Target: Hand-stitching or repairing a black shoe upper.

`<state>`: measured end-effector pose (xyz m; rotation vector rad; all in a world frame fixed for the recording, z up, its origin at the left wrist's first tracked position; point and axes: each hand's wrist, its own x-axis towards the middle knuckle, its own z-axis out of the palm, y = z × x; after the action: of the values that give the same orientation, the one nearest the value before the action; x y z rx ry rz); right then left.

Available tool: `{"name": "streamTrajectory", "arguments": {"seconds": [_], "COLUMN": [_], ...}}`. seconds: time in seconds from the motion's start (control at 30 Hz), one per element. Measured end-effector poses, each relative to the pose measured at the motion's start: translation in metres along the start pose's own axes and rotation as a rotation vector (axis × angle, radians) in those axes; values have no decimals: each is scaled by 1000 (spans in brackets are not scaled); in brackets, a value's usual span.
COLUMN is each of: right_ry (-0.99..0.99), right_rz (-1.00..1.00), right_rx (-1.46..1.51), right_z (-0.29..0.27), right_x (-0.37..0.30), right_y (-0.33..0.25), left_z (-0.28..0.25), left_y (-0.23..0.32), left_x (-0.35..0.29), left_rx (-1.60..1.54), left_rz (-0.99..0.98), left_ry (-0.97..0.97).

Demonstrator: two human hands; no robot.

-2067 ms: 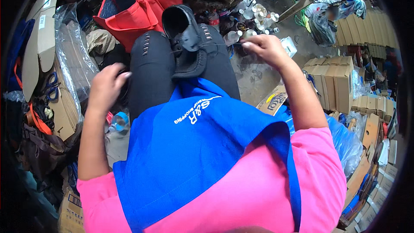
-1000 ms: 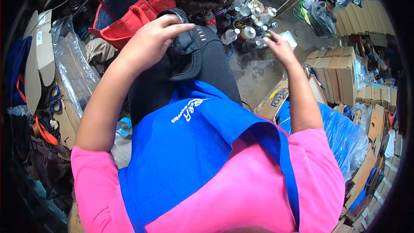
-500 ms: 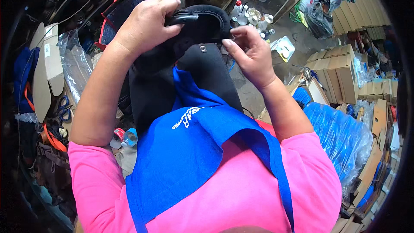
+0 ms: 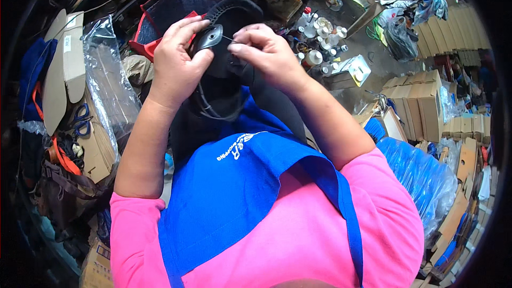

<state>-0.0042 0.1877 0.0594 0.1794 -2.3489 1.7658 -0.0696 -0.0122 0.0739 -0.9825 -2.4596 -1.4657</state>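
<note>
Over my lap is a black piece with a curved, stitched rim (image 4: pixel 242 4), which looks like a shoe upper. My left hand (image 4: pixel 176 61) is closed on its edge, thumb and fingers around a dark glossy tab (image 4: pixel 209 37) with a small hole. My right hand (image 4: pixel 272 58) is close beside it, thumb and forefinger pinched on a thin dark thread (image 4: pixel 228 39) running to the tab. A looped dark cord or edge (image 4: pixel 205 108) hangs below the piece. Much of the black piece blends into my dark trousers.
Bottles (image 4: pixel 314 56) stand on the floor ahead right. A red-edged dark container (image 4: pixel 176 13) sits behind my left hand. Blue-handled scissors (image 4: pixel 81 120) lie on cardboard at left. Cardboard boxes (image 4: pixel 416 96) and a plastic-wrapped blue bundle (image 4: pixel 416 176) are at right.
My right hand has moved left to the black piece and now pinches the thread. My left hand has shifted slightly down and right, turning the piece so the tab faces up.
</note>
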Motion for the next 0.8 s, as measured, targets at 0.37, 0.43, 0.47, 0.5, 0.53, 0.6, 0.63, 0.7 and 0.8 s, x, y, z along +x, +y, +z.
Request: {"name": "streamTrajectory", "arguments": {"seconds": [0.37, 0.43, 0.47, 0.5, 0.53, 0.6, 0.63, 0.7, 0.8], "right_ry": [-226, -206, -206, -202, -204, -163, -145, -332, -513], "right_rz": [286, 223, 157, 65, -29, -95, -151, 78, 284], "right_rx": [240, 67, 31, -55, -135, -383, -379, 22, 523], "right_z": [-97, -69, -52, -33, -15, 19, 27, 33, 8], "right_x": [-36, -25, -16, -8, -1, 7, 10, 9, -9], "right_y": [-51, -54, -50, -49, -47, -47, -38, -36, -53], "left_z": [-62, -50, -42, -38, -35, -30, -29, -34, -52], "left_y": [-33, -17, -7, 3, 14, 26, 28, 27, -1], "left_x": [-44, -45, -43, -38, -34, -29, -29, -29, -37], "left_rx": [-485, -361, -249, -94, 68, 142, 137, 133, -29], "left_rz": [-375, -255, -165, -78, 6, 125, 92, 36, -98], "left_ry": [166, 170, 183, 173, 169, 230, 245, 276, 343]}}
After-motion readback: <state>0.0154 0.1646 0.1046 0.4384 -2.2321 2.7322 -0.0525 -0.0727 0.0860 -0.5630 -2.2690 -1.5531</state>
